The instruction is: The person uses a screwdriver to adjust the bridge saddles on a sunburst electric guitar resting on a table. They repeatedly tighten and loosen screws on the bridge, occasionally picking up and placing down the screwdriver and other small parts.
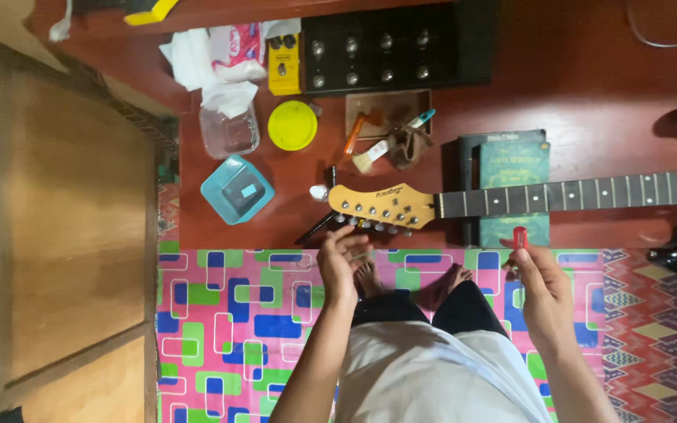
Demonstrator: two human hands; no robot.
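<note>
The left hand (341, 258) hovers with fingers loosely curled and parted, grasping nothing, just below the pale wooden guitar headstock (381, 206) with its row of metal tuning pegs. To the right, the dark fretted guitar neck (573, 193) runs across a stack of dark green books (513, 168) on the red-brown tabletop (605, 102). The right hand (542, 294) pinches a small red plastic piece (519, 237) between thumb and fingertips, raised just below the neck, near the books' lower edge.
</note>
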